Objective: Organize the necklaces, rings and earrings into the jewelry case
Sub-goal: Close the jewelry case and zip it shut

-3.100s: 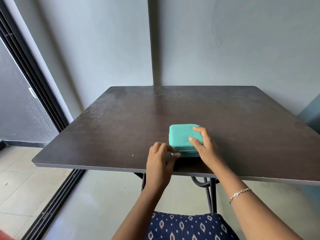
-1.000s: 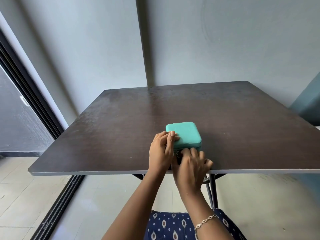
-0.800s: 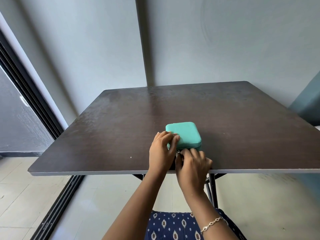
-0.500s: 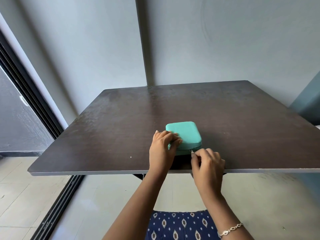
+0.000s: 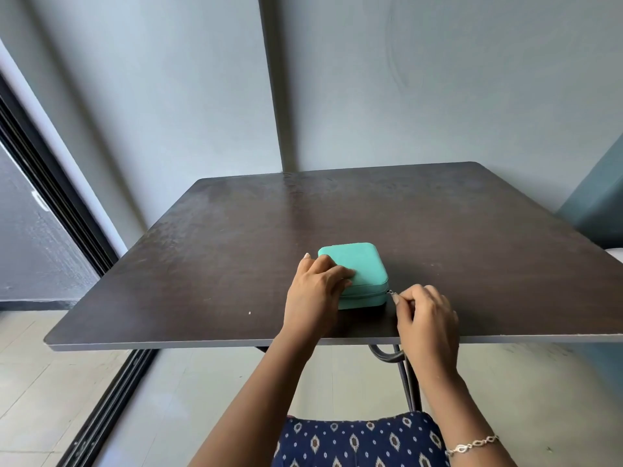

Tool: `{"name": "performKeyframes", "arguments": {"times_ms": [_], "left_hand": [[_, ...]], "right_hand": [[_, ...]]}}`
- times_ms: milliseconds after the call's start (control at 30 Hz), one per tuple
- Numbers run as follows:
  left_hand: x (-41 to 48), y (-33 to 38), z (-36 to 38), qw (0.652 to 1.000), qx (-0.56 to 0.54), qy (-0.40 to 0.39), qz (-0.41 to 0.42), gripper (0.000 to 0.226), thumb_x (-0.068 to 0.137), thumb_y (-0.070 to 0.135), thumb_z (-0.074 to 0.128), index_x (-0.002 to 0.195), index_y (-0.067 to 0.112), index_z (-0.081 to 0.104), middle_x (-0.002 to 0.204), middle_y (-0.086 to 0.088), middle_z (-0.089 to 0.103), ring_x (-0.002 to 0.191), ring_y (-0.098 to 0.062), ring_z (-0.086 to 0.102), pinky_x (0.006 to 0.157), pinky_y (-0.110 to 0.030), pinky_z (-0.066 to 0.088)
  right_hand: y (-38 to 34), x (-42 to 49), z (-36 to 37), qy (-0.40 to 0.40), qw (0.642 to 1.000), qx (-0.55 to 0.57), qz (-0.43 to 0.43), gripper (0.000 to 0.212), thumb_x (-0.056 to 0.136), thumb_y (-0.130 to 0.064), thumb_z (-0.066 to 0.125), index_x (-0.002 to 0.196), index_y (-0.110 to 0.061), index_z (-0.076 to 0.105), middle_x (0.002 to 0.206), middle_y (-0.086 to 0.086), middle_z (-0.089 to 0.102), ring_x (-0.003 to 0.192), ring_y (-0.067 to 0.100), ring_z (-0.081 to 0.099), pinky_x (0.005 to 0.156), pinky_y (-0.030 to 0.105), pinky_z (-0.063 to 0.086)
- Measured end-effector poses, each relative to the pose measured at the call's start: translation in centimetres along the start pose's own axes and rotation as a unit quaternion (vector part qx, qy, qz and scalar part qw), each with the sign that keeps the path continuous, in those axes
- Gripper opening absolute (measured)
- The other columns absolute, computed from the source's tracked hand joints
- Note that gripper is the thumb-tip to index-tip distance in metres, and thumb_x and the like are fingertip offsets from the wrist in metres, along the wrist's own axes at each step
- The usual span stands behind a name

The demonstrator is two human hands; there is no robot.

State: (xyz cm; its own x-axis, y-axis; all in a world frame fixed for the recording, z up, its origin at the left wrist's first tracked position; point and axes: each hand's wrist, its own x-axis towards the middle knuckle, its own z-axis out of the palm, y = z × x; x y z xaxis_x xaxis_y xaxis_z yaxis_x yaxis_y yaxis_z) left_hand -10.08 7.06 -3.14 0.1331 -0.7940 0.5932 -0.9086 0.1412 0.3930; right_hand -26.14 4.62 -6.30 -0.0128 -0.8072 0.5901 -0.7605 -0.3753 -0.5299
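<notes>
A small teal jewelry case [image 5: 362,264] with rounded corners lies closed on the dark table [image 5: 438,237], near its front edge. My left hand [image 5: 315,293] rests on the case's near left corner, fingers spread over the lid and holding it down. My right hand [image 5: 426,320] is at the case's near right corner, thumb and forefinger pinched on the small metal zipper pull [image 5: 391,292]. No necklaces, rings or earrings are visible.
The table stands in a corner of grey walls. A dark sliding-door frame [image 5: 50,197] runs along the left. The table's metal legs [image 5: 406,372] show below the front edge, above my patterned blue lap [image 5: 357,439]. A bracelet [image 5: 472,444] circles my right wrist.
My right hand has slid rightward along the case's front, drawing the zipper pull from the near middle to the near right corner. My left hand has stayed on the lid.
</notes>
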Motion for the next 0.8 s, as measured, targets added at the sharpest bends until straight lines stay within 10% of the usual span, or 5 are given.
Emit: {"name": "performKeyframes", "arguments": {"times_ms": [200,800], "left_hand": [[0.0,0.1,-0.5,1.000,-0.016,-0.025,0.008,0.028,0.083,0.029,0.050,0.095,0.019,0.073,0.088,-0.003,0.061,0.085,-0.025,0.051,0.059,-0.030,0.045],[-0.1,0.1,-0.6,0.999,-0.025,-0.035,0.006,0.035,0.085,0.034,0.045,0.103,0.018,0.071,0.098,-0.002,0.060,0.095,-0.022,0.048,0.063,-0.034,0.048]], "right_hand": [[0.8,2.7,0.5,-0.053,0.998,-0.008,0.017,0.015,0.082,-0.009,0.063,0.069,-0.005,0.057,0.075,0.014,0.058,0.068,0.037,0.054,0.056,0.032,0.033],[-0.1,10.5,3.4,-0.231,0.973,-0.022,0.008,0.012,0.088,-0.020,0.051,0.078,-0.018,0.058,0.084,0.008,0.065,0.080,0.032,0.058,0.067,0.034,0.045]]}}
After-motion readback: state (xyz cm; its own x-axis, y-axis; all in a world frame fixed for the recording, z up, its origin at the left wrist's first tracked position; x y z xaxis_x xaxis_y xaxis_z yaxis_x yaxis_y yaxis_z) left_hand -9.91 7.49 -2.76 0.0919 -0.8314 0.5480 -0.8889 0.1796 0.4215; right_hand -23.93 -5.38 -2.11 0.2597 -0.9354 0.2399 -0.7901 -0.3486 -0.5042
